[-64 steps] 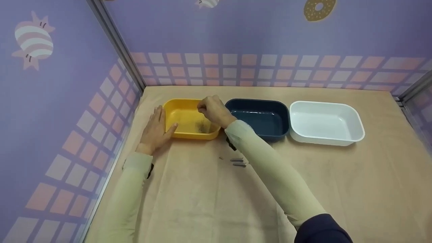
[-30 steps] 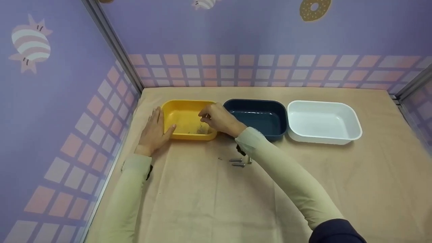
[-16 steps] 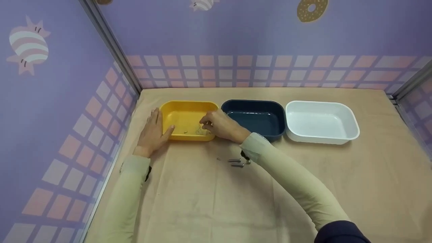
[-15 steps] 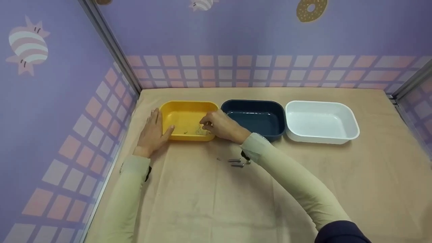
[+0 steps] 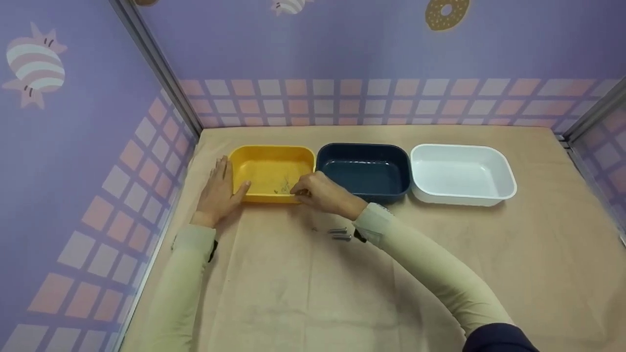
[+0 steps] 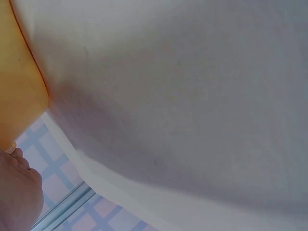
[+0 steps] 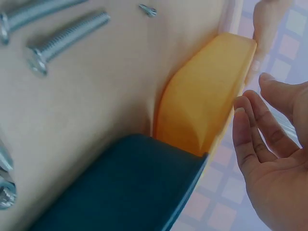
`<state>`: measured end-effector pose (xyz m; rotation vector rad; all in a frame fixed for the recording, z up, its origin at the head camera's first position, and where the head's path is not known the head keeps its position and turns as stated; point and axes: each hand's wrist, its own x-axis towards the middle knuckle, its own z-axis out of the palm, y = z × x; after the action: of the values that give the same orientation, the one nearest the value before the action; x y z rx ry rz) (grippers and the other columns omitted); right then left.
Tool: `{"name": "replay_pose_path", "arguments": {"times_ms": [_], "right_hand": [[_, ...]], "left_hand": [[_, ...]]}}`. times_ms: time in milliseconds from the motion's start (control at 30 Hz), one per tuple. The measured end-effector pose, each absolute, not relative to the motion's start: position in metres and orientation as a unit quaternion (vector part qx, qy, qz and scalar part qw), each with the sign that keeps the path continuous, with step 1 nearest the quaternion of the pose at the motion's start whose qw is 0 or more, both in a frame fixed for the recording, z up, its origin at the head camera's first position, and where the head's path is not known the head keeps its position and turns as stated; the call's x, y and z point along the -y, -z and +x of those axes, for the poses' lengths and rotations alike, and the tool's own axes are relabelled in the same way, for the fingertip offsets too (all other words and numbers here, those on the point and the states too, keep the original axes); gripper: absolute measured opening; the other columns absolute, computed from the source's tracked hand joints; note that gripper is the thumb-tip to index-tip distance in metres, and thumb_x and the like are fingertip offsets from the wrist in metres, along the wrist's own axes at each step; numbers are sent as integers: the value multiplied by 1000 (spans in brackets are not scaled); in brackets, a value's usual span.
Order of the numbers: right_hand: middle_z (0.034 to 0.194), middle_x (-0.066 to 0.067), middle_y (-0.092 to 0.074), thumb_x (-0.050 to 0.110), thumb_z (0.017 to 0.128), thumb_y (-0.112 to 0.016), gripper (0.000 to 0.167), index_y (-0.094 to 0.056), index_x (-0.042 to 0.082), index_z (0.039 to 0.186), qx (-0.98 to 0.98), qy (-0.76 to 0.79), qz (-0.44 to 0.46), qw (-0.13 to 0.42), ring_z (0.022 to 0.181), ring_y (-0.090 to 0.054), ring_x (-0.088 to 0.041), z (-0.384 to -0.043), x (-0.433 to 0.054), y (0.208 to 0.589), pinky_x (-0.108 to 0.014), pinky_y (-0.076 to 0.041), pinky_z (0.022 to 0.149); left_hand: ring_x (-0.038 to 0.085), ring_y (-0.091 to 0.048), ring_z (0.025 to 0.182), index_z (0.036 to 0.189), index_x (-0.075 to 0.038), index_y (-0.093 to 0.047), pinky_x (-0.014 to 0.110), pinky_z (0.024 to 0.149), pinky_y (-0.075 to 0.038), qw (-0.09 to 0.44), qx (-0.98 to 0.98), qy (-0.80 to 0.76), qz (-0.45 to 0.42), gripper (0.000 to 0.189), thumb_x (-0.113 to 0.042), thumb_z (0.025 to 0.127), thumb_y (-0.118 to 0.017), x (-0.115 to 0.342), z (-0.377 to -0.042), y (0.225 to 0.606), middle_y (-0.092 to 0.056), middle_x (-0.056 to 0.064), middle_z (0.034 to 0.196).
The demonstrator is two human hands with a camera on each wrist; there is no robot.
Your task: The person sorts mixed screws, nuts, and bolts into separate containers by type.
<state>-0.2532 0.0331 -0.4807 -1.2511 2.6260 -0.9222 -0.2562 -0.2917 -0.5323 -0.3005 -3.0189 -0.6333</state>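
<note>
My left hand [image 5: 215, 195] rests along the left side of the yellow box [image 5: 239, 197], fingers straight and thumb by the front rim. At that box's front right corner is my right hand [image 5: 325, 193], its fingers loosely bent. In the right wrist view, the thumb stands apart from the fingers, and nothing shows between them. Several tiny screws [image 5: 284, 188] lie inside the yellow box near this hand. On the cloth in front lie two large bolts [image 5: 341, 237] and a small screw [image 7: 148, 10]. Another metal piece [image 7: 6, 192] is partly cut off at the right wrist view's left edge.
A dark blue box [image 5: 364, 183] stands right of the yellow one, then a white box [image 5: 464, 198], all in a row. A cream cloth [image 5: 274, 274] covers the table. Patterned purple walls [image 5: 342, 44] rise behind and at both sides.
My right hand has come forward and down from over the yellow box's right part to its front rim. Small screws now show inside. My left hand has stayed at the box's side.
</note>
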Motion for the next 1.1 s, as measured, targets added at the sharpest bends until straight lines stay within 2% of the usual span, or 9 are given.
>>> {"name": "replay_pose_path", "arguments": {"times_ms": [200,467,733,1100], "right_hand": [[109,-12,-80,-3,99,-72,19,-83,0,114,-844,319,-431,24,98,-76,-20,-248,-39,489,-33,-65,88],[104,-12,-79,-1,100,-72,17,-82,2,114,-845,317,-429,41,90,-71,-18,-241,-47,502,-33,-65,80],[113,-13,-79,4,99,-75,18,-81,0,116,-841,323,-424,93,101,-75,-22,-232,-54,518,-34,-65,87],[107,-10,-79,2,97,-77,16,-82,4,112,-843,300,-424,136,97,-72,-19,-226,-64,530,-34,-63,88]], "left_hand": [[46,-5,165,166,12,-10,56,135,-6,26,973,206,-99,92,-52,111,-45,292,-255,532,-5,30,177],[44,-4,166,167,11,-7,55,135,-4,23,975,202,-95,92,-52,111,-44,292,-256,532,-4,29,177],[45,-6,165,166,12,-10,56,135,-7,31,972,210,-100,92,-52,111,-46,290,-255,533,-6,30,177],[43,-5,166,167,10,-8,55,135,-6,33,972,211,-97,92,-52,111,-45,292,-256,534,-4,28,177]]}}
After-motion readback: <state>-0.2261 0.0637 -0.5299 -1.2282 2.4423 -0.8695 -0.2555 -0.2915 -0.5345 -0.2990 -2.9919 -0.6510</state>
